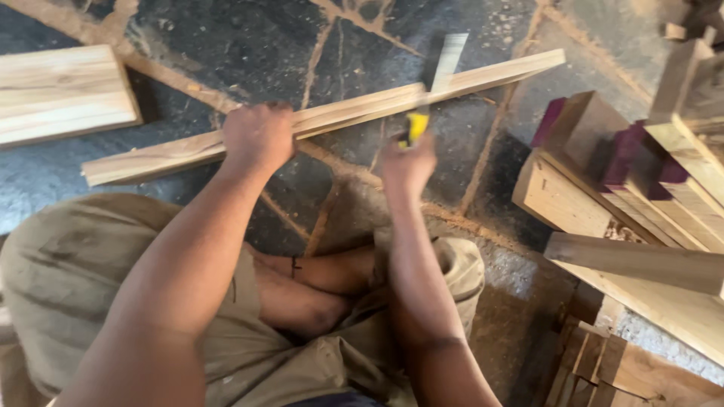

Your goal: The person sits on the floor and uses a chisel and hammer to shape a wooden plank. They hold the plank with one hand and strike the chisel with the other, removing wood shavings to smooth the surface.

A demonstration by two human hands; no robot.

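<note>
**Blade close to the bracing hand**

The right hand [407, 167] is closed around a yellow-handled tool [431, 83] (blurred) at centre frame; the left hand [258, 138] is fisted on the long wooden strip [324, 117] lying across the stone floor [226, 45]. A glancing stroke could kick the strip loose or skid toward the left knuckles.

Soft daylight, dim stone floor, motion blur on right hand [407, 167] & tool, edges soft

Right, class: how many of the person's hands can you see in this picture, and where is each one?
2. The left hand grips the long wooden strip lying across the stone floor. The right hand holds a yellow-handled tool against that strip. No other hands show.
</note>
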